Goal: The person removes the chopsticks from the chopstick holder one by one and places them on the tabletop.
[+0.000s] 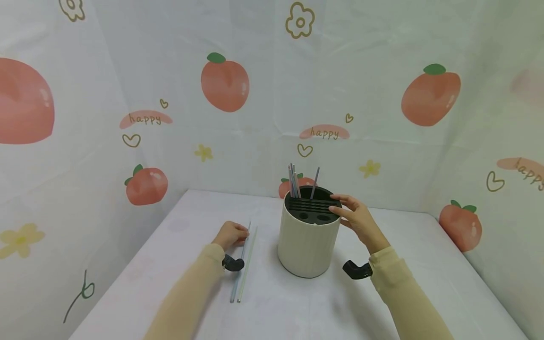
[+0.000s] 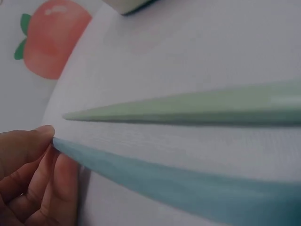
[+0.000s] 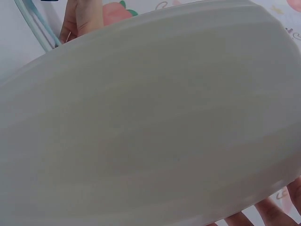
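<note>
On the left side of the table my left hand [image 1: 231,234] pinches the far end of a blue chopstick [image 2: 141,172] between thumb and fingers. A pale green chopstick [image 2: 188,107] lies beside it on the table, roughly alongside. To their right stands a ribbed cream utensil holder [image 1: 307,248], upright, with a black slotted insert [image 1: 312,217] on top. My right hand [image 1: 361,224] holds the holder at its right rim, thumb and fingertips over the edge. Several thin chopsticks [image 1: 294,182] stick up from the holder's back compartment, with a single one [image 1: 315,183] farther right.
The white table [image 1: 382,302] reaches back to a white curtain [image 1: 263,141] printed with fruit, flowers and hearts. Black wrist mounts [image 1: 357,270] sit on both sleeves; the left one partly covers the chopsticks in the head view.
</note>
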`<state>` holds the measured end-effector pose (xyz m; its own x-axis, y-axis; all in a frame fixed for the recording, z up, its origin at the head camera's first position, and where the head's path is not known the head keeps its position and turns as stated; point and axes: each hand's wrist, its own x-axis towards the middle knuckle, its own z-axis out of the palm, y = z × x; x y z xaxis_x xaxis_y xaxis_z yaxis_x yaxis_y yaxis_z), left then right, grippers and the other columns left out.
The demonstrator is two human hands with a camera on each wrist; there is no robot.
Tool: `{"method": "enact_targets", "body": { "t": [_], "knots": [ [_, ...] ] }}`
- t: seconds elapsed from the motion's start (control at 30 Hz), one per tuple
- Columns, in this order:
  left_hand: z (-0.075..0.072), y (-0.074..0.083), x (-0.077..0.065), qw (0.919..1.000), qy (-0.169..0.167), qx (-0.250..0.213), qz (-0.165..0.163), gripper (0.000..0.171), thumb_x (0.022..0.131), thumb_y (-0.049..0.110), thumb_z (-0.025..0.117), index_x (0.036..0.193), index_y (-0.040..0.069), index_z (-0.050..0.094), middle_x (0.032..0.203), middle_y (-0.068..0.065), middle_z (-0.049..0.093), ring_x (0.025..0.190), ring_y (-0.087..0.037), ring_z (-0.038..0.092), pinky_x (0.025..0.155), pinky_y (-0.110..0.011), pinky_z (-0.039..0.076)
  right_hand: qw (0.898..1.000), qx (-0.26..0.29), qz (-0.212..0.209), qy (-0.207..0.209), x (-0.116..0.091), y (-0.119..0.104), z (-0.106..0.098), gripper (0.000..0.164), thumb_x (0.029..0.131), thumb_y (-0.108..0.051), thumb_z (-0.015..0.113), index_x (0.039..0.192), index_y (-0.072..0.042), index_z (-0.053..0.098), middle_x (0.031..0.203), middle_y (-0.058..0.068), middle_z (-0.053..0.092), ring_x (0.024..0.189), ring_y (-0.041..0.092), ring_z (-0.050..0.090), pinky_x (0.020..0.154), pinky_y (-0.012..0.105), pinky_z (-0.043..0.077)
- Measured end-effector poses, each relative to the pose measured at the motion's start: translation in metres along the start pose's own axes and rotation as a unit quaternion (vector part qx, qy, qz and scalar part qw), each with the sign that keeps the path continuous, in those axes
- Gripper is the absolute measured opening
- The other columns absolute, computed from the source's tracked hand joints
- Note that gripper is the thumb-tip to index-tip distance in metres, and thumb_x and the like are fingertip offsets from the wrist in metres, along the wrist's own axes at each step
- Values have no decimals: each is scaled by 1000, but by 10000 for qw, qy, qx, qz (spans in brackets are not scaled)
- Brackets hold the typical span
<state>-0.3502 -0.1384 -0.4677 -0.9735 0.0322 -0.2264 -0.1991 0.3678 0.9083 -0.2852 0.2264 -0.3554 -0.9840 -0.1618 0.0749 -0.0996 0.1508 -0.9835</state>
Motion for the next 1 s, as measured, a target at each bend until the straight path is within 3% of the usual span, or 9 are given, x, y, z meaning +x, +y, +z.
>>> {"method": "enact_targets", "body": {
  "t": [0.17,0.47,1.0],
  "knots": [
    [2,-1,3,9999,20,154,-44,13,83,2,74,94,-5,70,79,-9,66,63,-10,60,59,-21,57,10000,-74,21,-18,0,0,-1,58,94,-25,65,142,-3,41,157,16,23,144,35,23,113,61,26],
    [11,1,2,9980,405,476,-71,14,79,-1,76,90,-4,69,76,-8,65,55,-8,57,52,-17,53,10000,-53,36,19,0,0,0,58,94,-24,65,142,-4,41,157,15,24,144,33,23,113,59,27],
    [11,4,1,9975,308,628,-31,16,78,-1,77,91,-4,68,76,-8,65,52,-8,56,51,-16,51,9999,110,-53,-41,0,-1,-1,57,94,-21,64,142,-1,40,155,17,26,141,33,29,113,58,29]
  ]
}}
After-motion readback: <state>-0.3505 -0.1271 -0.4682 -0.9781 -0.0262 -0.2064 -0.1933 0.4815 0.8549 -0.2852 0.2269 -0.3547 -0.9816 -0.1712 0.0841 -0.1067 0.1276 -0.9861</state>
